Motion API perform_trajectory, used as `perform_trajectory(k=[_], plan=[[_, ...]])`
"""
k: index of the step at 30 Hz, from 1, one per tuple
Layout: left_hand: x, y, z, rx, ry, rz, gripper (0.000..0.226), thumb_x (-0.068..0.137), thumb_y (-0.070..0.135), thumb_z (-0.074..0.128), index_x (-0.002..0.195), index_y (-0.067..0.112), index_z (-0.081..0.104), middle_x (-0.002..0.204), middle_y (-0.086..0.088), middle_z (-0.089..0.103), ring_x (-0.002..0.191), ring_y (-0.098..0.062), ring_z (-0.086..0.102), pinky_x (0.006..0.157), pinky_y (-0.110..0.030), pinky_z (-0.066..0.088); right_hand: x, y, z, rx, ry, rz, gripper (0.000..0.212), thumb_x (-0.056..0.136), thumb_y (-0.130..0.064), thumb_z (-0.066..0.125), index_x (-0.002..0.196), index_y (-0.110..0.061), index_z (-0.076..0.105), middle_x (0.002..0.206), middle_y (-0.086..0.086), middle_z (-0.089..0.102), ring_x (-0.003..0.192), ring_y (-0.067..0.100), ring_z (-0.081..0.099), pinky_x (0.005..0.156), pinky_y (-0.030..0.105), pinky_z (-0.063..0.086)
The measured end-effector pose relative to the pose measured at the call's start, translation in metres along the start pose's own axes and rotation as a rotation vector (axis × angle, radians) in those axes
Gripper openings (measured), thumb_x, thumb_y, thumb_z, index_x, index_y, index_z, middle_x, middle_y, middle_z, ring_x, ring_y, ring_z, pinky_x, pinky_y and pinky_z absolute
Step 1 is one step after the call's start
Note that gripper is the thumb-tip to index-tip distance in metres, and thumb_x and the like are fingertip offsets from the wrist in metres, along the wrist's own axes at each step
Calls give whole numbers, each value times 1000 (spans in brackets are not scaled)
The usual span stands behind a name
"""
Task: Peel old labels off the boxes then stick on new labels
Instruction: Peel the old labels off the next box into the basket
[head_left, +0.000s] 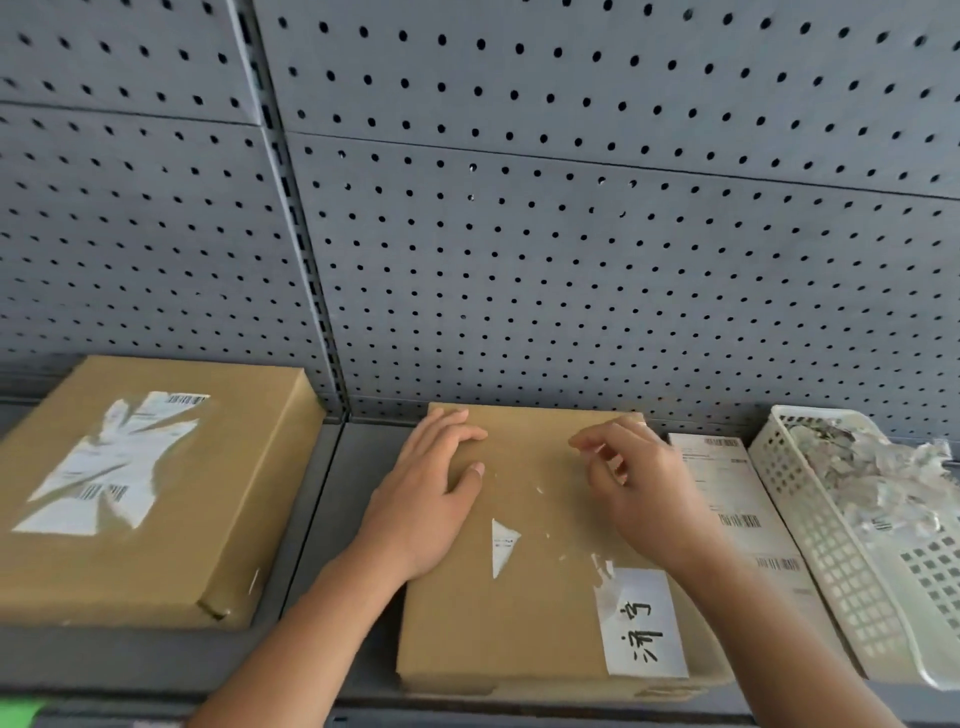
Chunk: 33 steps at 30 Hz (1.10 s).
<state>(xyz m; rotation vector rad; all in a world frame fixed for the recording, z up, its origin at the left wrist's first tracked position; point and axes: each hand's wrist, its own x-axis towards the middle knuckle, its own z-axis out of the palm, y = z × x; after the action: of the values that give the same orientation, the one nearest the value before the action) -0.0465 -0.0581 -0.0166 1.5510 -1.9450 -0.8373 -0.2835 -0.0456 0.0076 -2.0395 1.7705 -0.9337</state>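
A flat cardboard box (524, 613) lies on the grey shelf in front of me. Its top carries small white label scraps (503, 545) and a white handwritten sticker (641, 623) at the near right corner. My left hand (426, 499) rests flat on the box's left side, fingers straight. My right hand (639, 488) hovers over the far right part of the box, thumb and fingers pinched together; I cannot tell whether a clear scrap sits between them. A second box (171, 519) to the left bears a torn white shipping label (114, 462).
A sheet of new printed labels (737, 514) lies right of the middle box. A white perforated basket (852, 561) at the far right holds several crumpled peeled scraps. A grey pegboard wall (519, 234) rises behind the shelf.
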Motion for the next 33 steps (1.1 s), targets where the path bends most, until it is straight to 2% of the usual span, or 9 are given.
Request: perform_trajectory(k=[9, 15, 18, 23, 28, 30, 33], plan=[[-1, 0, -1, 1, 0, -1, 27, 103, 44, 44, 128, 52, 45, 154, 42, 16, 143, 20, -6, 112, -54, 32, -14, -24, 20, 106, -134, -107, 24, 91, -2, 61, 96, -24, 68, 96, -24, 61, 93, 4, 55, 76, 9, 38], [0, 0, -1, 4, -7, 1, 28, 103, 42, 44, 130, 52, 44, 157, 39, 15, 144, 19, -7, 114, -54, 30, -25, -44, 29, 176, -279, -152, 25, 89, -1, 60, 95, -26, 65, 88, -15, 62, 85, 9, 57, 74, 14, 41], [0, -1, -1, 3, -5, 7, 29, 103, 42, 44, 130, 51, 44, 157, 38, 15, 144, 19, -6, 115, -54, 30, -28, -44, 32, 173, -271, -187, 23, 90, -4, 59, 96, -26, 64, 90, -14, 61, 82, 8, 57, 75, 16, 42], [-1, 0, -1, 5, -4, 7, 29, 103, 40, 45, 130, 50, 44, 156, 38, 16, 144, 19, -6, 114, -50, 30, -30, -47, 33, 149, -234, -223, 21, 88, -4, 58, 95, -23, 64, 86, -23, 55, 76, -2, 52, 71, 13, 40], [0, 0, -1, 6, -2, 9, 30, 103, 40, 45, 131, 49, 45, 156, 39, 17, 143, 20, -6, 113, -47, 30, -32, -47, 28, 222, -244, -179, 25, 84, -1, 56, 89, -24, 62, 81, -15, 60, 72, 8, 55, 67, 13, 39], [0, 0, -1, 7, -1, 9, 30, 103, 41, 44, 131, 50, 45, 156, 39, 17, 143, 20, -6, 113, -47, 30, -31, -46, 28, 231, -221, -159, 25, 86, 1, 58, 92, -23, 62, 82, -14, 60, 71, 7, 55, 66, 12, 39], [0, -1, 0, -1, 5, 11, 29, 103, 40, 45, 131, 48, 46, 155, 39, 17, 143, 21, -5, 112, -47, 31, -32, -47, 33, 178, -232, -195, 18, 87, -7, 58, 96, -23, 62, 84, -16, 56, 75, 5, 54, 69, 13, 39]])
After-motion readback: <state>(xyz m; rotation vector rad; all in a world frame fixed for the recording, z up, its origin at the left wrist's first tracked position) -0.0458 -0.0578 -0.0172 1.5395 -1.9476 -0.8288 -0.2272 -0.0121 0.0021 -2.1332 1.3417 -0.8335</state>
